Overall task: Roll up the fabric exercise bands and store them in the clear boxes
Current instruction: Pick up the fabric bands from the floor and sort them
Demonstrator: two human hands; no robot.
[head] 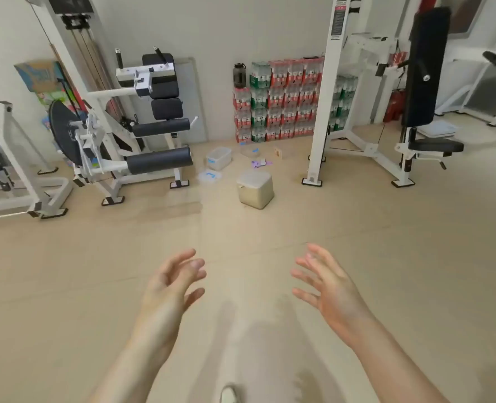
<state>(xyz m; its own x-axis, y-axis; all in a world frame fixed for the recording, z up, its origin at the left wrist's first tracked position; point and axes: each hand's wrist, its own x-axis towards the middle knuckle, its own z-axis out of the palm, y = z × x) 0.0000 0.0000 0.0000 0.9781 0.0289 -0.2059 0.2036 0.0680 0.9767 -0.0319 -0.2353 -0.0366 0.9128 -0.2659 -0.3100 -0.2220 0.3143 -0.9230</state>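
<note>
Both hands are empty, fingers spread and loose: the left hand (171,286) and right hand (326,286) hang out in front above the floor, touching nothing. The task looks barely begun. The purple bands (260,163) lie in one small heap by the far wall, beside two clear boxes (218,158), one loose lid (209,176) and one beige stool (255,189). The next move calls for walking over and crouching to lift a band; the number of bands is too small to tell.
</note>
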